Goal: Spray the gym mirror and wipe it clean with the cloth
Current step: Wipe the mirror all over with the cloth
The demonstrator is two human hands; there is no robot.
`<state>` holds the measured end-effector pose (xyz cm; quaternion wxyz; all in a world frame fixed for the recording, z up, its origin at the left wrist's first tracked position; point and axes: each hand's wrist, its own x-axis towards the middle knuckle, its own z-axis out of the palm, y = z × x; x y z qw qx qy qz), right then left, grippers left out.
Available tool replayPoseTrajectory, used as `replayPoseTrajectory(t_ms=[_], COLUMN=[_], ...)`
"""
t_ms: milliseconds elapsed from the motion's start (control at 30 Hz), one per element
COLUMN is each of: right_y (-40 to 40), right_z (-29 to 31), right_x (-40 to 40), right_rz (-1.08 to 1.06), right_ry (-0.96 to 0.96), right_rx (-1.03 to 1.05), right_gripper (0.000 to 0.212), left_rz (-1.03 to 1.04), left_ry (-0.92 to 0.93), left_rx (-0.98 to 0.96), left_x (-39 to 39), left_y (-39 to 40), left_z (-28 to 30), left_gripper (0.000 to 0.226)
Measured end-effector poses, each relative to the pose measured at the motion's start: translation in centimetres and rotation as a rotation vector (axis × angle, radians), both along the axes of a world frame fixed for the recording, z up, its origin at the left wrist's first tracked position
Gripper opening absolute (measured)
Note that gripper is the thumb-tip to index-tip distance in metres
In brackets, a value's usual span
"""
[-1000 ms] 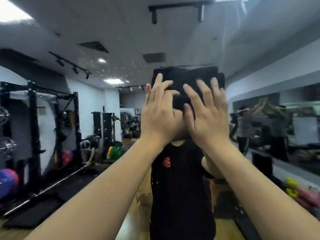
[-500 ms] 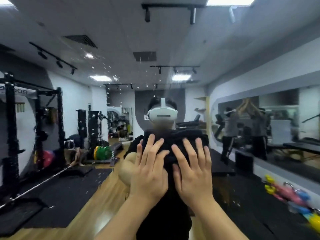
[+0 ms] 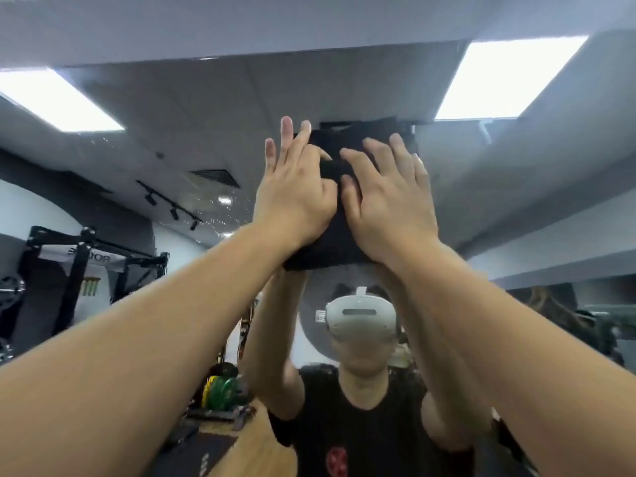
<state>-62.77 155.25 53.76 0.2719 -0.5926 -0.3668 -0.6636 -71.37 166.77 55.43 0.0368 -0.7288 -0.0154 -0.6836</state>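
Note:
A black cloth (image 3: 339, 146) lies flat against the gym mirror (image 3: 213, 108), high up near the mirror's top edge. My left hand (image 3: 292, 191) presses on the cloth's left side with fingers straight and spread. Beside it, my right hand (image 3: 389, 197) presses on the right side, fingers also straight. Both arms reach up and forward. Small droplets speckle the glass (image 3: 220, 208) left of the hands. No spray bottle is in view.
The mirror reflects a person in a black shirt with a white headset (image 3: 359, 320), a black power rack (image 3: 79, 270) at left, green weight plates (image 3: 223, 390), ceiling light panels (image 3: 506, 77) and a wooden floor (image 3: 254, 442).
Both hands slid the cloth down the glass to chest height half a second ago, then back up to the top of the mirror. The view has tilted upward.

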Motion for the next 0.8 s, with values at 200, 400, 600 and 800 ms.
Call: replayPoseTrajectory(t_ms=[200, 400, 600, 800], right_y=[0.6, 2.4, 2.7, 3.5], right_z=[9.7, 16.9, 18.4, 14.2], right_x=[-0.2, -0.7, -0.8, -0.5], right_rz=[-0.001, 0.035, 0.045, 0.006], right_ry=[-0.043, -0.055, -0.058, -0.113], right_rx=[-0.011, 0.043, 0.045, 0.073], right_gripper=[0.049, 0.051, 0.050, 0.059], left_rz=[0.198, 0.299, 0.245, 0.193], left_ry=[0.069, 0.039, -0.034, -0.074], left_rx=[-0.034, -0.095, -0.104, -0.034], left_x=[-0.8, -1.1, -1.0, -1.3], left_y=[0.2, 0.4, 0.8, 1.7], left_z=[10.2, 17.4, 17.3, 12.4], left_gripper=[0.054, 0.064, 0.063, 0.052])
